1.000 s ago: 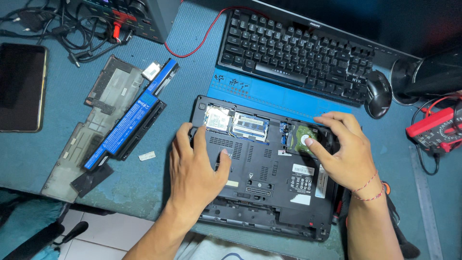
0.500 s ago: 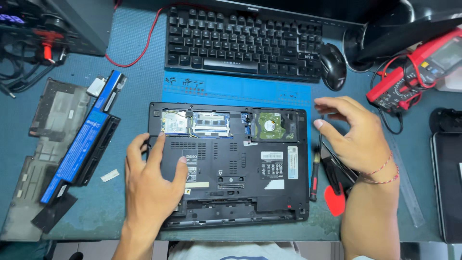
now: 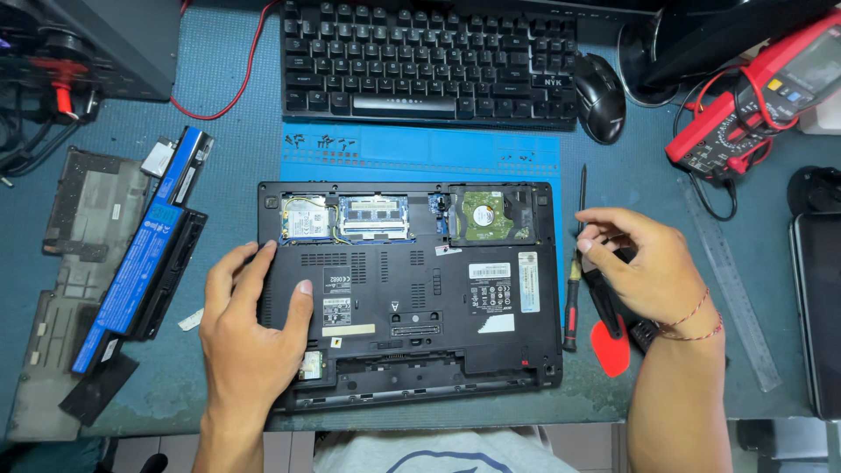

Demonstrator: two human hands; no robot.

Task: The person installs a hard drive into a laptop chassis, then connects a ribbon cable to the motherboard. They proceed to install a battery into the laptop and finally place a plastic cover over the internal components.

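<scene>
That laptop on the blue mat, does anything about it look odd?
The laptop lies bottom-up with its cover panel off, baring the drive and memory. Its battery lies apart on the left.

Bare mat (image 3: 420, 153) lies open between keyboard (image 3: 429, 57) and laptop (image 3: 407, 293). Right of the laptop, a screwdriver (image 3: 574, 271), pry tools (image 3: 611, 328) and ruler (image 3: 731, 289) crowd the way; left, a battery (image 3: 140, 263).

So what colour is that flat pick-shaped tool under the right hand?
Red. The flat pick-shaped tool shows best in the head view, just below the right hand.
</scene>
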